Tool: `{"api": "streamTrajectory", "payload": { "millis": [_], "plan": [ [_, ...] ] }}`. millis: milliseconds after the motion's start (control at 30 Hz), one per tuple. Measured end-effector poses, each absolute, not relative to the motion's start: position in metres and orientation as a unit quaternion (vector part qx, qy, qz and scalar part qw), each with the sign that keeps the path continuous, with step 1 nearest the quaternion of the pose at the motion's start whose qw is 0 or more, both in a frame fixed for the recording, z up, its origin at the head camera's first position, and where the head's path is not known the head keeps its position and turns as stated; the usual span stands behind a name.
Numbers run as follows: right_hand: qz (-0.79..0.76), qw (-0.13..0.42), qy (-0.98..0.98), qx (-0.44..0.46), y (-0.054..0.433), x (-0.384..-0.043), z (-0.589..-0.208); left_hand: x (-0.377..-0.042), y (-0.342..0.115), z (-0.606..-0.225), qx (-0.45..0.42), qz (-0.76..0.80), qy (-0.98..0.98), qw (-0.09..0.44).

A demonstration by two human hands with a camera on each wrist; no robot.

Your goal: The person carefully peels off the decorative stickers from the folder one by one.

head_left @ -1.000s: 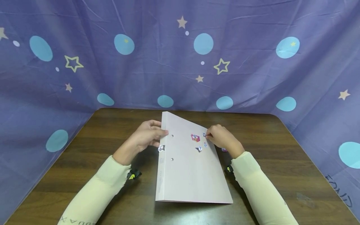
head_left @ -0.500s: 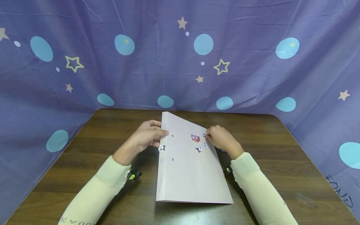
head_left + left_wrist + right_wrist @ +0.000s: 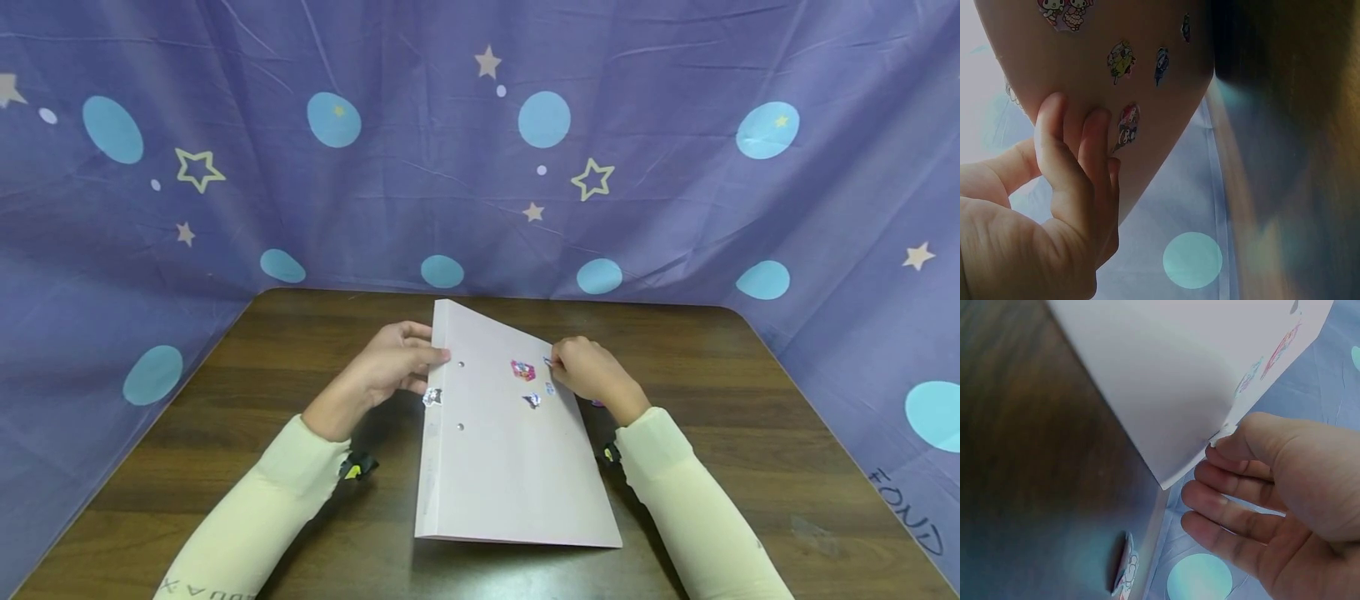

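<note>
While the white folder tilts over the table, left hand grips its left side, right hand pinches a sticker near its right edge; that sticker could crease or tear if tugged unevenly. Purple curtain beyond folder.

A white two-riveted binder is being held slanting over the wooden table, its covers being dotted with cartoon stickers and one small sticker being pinched at its edge.
</note>
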State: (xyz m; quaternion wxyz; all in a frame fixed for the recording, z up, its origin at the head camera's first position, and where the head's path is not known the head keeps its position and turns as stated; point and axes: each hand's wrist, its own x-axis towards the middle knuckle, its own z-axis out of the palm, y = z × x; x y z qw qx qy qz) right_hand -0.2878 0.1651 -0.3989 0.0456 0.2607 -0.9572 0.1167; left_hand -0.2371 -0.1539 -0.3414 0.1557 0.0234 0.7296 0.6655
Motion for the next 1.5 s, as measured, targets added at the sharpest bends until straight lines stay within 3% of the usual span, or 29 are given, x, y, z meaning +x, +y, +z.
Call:
{"api": "streamTrajectory", "payload": {
  "millis": [400,667,900,1500],
  "plan": [
    [0.102,0.07,-0.967,0.224,0.171,-0.285,-0.392,-0.236,-0.154,-0.339,0.013,0.662,0.733,0.155],
    [0.094,0.018,-0.978,0.187,0.186,-0.282,-0.374,-0.237,-0.155,-0.339,0.02,0.663,0.732,0.155],
    [0.093,-0.077,-0.986,0.116,0.199,-0.279,-0.362,-0.237,-0.154,-0.338,0.015,0.663,0.732,0.154],
    [0.091,-0.092,-0.987,0.096,0.208,-0.281,-0.361,-0.236,-0.154,-0.337,0.017,0.668,0.728,0.155]
  ]
}}
